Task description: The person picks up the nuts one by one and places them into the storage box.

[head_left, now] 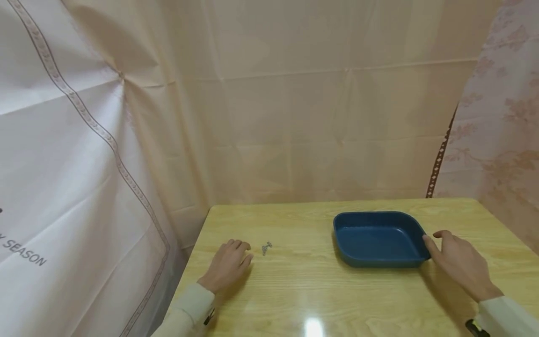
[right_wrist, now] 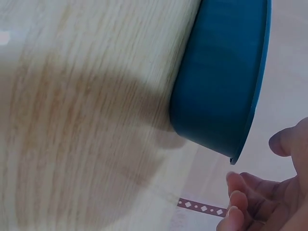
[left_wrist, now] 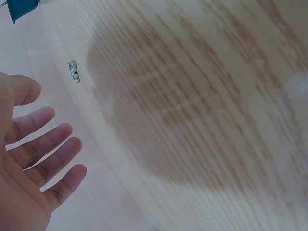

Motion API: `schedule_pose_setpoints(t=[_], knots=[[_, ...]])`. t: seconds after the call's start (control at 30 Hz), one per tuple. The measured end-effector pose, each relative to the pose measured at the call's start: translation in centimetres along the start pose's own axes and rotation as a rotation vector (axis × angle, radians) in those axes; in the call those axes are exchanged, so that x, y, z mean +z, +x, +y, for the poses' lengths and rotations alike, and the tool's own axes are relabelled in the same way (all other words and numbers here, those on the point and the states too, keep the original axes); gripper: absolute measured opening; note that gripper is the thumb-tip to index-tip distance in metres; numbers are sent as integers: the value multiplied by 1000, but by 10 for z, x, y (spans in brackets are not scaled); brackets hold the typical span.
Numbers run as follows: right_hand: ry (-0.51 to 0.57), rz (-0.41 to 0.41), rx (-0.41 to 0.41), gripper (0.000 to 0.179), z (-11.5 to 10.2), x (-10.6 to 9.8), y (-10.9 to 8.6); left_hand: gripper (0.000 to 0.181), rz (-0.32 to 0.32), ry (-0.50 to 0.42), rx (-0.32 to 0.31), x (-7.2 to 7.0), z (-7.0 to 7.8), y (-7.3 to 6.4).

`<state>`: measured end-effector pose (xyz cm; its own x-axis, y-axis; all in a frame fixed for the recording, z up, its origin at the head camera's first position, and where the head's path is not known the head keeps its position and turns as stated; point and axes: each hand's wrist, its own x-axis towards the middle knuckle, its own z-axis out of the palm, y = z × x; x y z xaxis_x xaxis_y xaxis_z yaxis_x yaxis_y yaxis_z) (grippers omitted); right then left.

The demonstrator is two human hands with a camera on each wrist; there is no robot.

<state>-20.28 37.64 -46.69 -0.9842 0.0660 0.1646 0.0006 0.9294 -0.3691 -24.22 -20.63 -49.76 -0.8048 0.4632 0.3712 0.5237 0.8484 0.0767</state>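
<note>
A small cluster of shiny silvery metal pieces lies on the wooden table, too small to tell its exact kind. My left hand is just left of it, palm down, fingers loosely bent and apart; the left wrist view shows nothing in the fingers and the metal pieces beyond the thumb. On the right stands a deep blue rectangular tray with rounded corners, nothing visible inside. My right hand is at its right end. In the right wrist view, a gap separates the fingers and thumb from the tray's rim.
The light wood-grain table reaches back to a beige hanging cloth. A white cloth with a patterned band hangs at the left, and a floral cloth at the right.
</note>
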Motion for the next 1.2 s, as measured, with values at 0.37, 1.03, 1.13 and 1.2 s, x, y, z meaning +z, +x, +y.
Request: schedule_pose_setpoints(t=[0.37, 1.03, 1.13, 1.2], knots=[[29, -121, 61, 71, -2, -3, 5, 22, -13, -19, -5, 2, 0, 4], [12, -217, 59, 59, 12, 6, 9, 22, -26, -56, -4, 16, -5, 14], [15, -227, 65, 59, 12, 6, 9, 22, -33, -52, 4, 19, -4, 18], [15, -227, 66, 59, 12, 6, 8, 22, -40, -53, 4, 20, -3, 21]])
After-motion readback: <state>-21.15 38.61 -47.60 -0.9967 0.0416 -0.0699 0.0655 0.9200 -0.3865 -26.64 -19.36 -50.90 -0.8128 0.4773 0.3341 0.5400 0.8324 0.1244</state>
